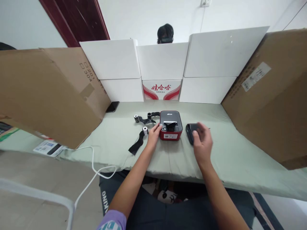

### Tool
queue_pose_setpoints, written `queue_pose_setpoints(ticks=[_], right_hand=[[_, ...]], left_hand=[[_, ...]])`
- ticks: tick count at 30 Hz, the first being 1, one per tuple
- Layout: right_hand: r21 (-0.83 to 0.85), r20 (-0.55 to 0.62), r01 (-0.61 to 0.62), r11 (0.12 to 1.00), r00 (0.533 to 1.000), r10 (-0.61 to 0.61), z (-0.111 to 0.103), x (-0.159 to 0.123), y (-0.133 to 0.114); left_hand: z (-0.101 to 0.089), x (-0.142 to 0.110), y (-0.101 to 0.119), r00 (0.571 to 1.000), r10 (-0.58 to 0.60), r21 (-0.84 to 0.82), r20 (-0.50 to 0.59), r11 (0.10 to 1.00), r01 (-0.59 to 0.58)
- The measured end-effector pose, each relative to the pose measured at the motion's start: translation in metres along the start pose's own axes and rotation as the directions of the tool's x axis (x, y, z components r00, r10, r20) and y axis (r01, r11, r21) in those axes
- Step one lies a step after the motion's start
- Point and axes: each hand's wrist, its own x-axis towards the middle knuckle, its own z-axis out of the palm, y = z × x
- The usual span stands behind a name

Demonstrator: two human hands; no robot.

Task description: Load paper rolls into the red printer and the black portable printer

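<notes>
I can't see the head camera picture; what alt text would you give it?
A person's left hand touches the side of a small red and black printer on a pale green table, while the right hand rests on a black lid beside it. Ribbon spools lie left; white and brown boxes wall the table.

Makeshift workstation in plain room: cloth-covered table [230, 159] w/ cardboard [48, 92] & white-box [112, 59] partitions.

Both forearms reach forward; left hand [153, 134] fingers curled; right hand [202, 142] palm down.
</notes>
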Motion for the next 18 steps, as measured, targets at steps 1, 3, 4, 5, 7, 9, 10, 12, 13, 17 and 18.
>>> queue_pose_setpoints(ticks=[1, 3, 4, 5, 7, 9, 10, 12, 13, 17, 18], right_hand=[[-0.136, -0.101, 0.038, 0.990, 0.993, -0.052, -0.012, -0.001, 0.008], [-0.341, -0.116, 0.033, 0.940, 0.990, -0.076, -0.029, 0.002, 0.029], [-0.375, -0.063, -0.006, 0.927, 0.998, -0.019, -0.034, 0.005, 0.041], [-0.393, -0.006, -0.062, 0.918, 0.998, 0.065, -0.037, 0.008, 0.052], [-0.416, 0.090, -0.140, 0.898, 0.977, 0.194, -0.036, 0.013, 0.068], [-0.424, 0.123, -0.157, 0.892, 0.966, 0.229, -0.030, 0.014, 0.074], [-0.421, 0.119, -0.148, 0.895, 0.969, 0.216, -0.026, 0.014, 0.073], [-0.395, 0.091, -0.129, 0.910, 0.980, 0.179, -0.021, 0.014, 0.067], [-0.383, 0.072, -0.125, 0.915, 0.984, 0.165, -0.018, 0.014, 0.063], [-0.384, -0.045, -0.140, 0.913, 0.990, 0.133, -0.010, 0.021, 0.059], [-0.376, -0.051, -0.136, 0.917, 0.991, 0.126, -0.008, 0.024, 0.061]], left_hand=[[0.002, -0.002, -0.005, 0.999, 0.046, -0.027, -0.020, 0.999, -0.046], [0.006, -0.006, -0.012, 0.990, 0.133, -0.062, -0.048, 0.989, -0.136], [0.007, -0.008, -0.015, 0.986, 0.161, -0.072, -0.050, 0.984, -0.164], [0.008, -0.011, -0.016, 0.983, 0.178, -0.074, -0.042, 0.981, -0.180], [0.008, -0.015, -0.016, 0.981, 0.192, -0.044, -0.014, 0.980, -0.192], [0.007, -0.020, -0.012, 0.975, 0.221, 0.029, 0.016, 0.975, -0.222], [0.007, -0.023, -0.010, 0.967, 0.254, 0.074, 0.030, 0.964, -0.256], [0.007, -0.028, -0.007, 0.937, 0.347, 0.159, 0.051, 0.923, -0.350], [0.007, -0.030, -0.006, 0.917, 0.395, 0.197, 0.058, 0.896, -0.398], [0.006, -0.033, -0.006, 0.857, 0.511, 0.319, 0.073, 0.802, -0.505], [0.006, -0.033, -0.006, 0.850, 0.521, 0.338, 0.077, 0.788, -0.514]])
